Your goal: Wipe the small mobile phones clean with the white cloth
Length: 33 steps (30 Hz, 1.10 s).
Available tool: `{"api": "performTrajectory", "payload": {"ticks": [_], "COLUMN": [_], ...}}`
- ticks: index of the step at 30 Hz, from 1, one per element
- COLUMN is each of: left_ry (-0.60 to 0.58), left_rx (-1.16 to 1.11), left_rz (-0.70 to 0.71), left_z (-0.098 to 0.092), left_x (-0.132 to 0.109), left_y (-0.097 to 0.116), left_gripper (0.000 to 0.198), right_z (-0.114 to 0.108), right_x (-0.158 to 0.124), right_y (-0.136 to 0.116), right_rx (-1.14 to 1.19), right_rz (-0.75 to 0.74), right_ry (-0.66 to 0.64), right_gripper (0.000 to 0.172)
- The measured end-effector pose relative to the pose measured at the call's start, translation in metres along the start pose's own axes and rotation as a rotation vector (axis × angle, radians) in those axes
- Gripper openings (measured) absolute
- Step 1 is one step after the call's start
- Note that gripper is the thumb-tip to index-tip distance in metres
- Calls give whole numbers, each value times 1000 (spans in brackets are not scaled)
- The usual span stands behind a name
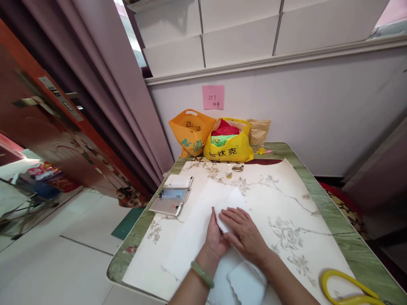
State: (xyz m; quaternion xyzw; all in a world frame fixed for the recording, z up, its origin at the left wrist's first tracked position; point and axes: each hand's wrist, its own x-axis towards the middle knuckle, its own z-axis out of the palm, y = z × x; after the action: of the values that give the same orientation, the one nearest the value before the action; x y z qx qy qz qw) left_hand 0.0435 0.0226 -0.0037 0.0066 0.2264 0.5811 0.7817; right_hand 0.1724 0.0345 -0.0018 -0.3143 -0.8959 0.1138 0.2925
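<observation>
Pale wall [286, 89]: close behind the far edge, smooth.
Counter [333, 216]: rounded corners, open room on the right side, green wood grain.
Floral sheet [286, 192]: right edge short of the rim, cream with grey blossoms.
Yellow bag [219, 155]: beside an orange bag [178, 127] (stuffed with red and green).
Right hand [244, 231]: laid flattish over a white piece [223, 226]; cannot tell whether gripping.
Left hand [216, 240]: curled around the same piece, thumb upright.
Phones [165, 206]: flat, near the left edge.
White piece: between the palms, near mid-counter.
</observation>
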Motion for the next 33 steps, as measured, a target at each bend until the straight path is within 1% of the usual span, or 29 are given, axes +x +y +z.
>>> {"api": "performTrajectory", "payload": {"ticks": [2,4,6,7,8,12,13,14,15,18,19,20,23,24,25,26,28,29,30,31,33], "left_ry": [1,-20,-54,-58,-50,34,44,48,44,10,3,2,12,19,27,31,38,47,63,86,119], "left_rx": [23,20,8,0,-9,-62,-67,-63,-53,-13,-7,-11,-53,-62,-62,-52,-23,-13,-11,-17,-44], "left_rz": [23,59,67,69,74,68,68,70,76,82,75,67,47,47,48,50,58,58,59,72,84], "left_z": [3,6,7,6,5,-1,-2,-2,-1,2,3,4,4,4,4,4,5,6,7,7,9], "left_x": [-2,-4,-4,-5,-5,-5,-4,-3,-2,-1,-1,-1,-2,-2,-2,-2,-2,-3,-3,-3,-5], "left_y": [1,2,3,3,3,3,3,3,3,5,5,5,5,5,5,5,5,6,6,6,6], "left_gripper": [48,52,58,59,59,53,53,53,54,57,59,59,57,56,56,56,57,56,54,51,47], "right_z": [3,7,7,6,4,-5,-6,-6,-5,-3,-3,-4,-7,-7,-7,-6,-4,-3,-3,-3,-6], "right_x": [0,-2,-4,-5,-5,-5,-4,-3,-2,-1,-1,-1,-2,-3,-3,-3,-2,-2,-2,-2,-3], "right_y": [4,8,10,10,9,5,5,6,7,11,12,12,12,12,12,13,14,14,14,13,11], "right_rx": [-64,-127,-167,-171,-161,-10,9,4,-22,-136,-150,-142,-36,-14,-16,-41,-123,-158,-181,-188,-160], "right_rz": [128,282,381,384,349,27,-6,6,62,300,321,287,25,-19,-4,66,260,327,351,323,149], "right_ry": [-8,34,82,89,77,-96,-118,-114,-87,53,77,75,-30,-49,-39,-3,103,145,167,163,90], "right_gripper": [50,51,53,54,53,46,45,45,47,52,53,52,46,45,44,45,50,53,55,56,57]}}
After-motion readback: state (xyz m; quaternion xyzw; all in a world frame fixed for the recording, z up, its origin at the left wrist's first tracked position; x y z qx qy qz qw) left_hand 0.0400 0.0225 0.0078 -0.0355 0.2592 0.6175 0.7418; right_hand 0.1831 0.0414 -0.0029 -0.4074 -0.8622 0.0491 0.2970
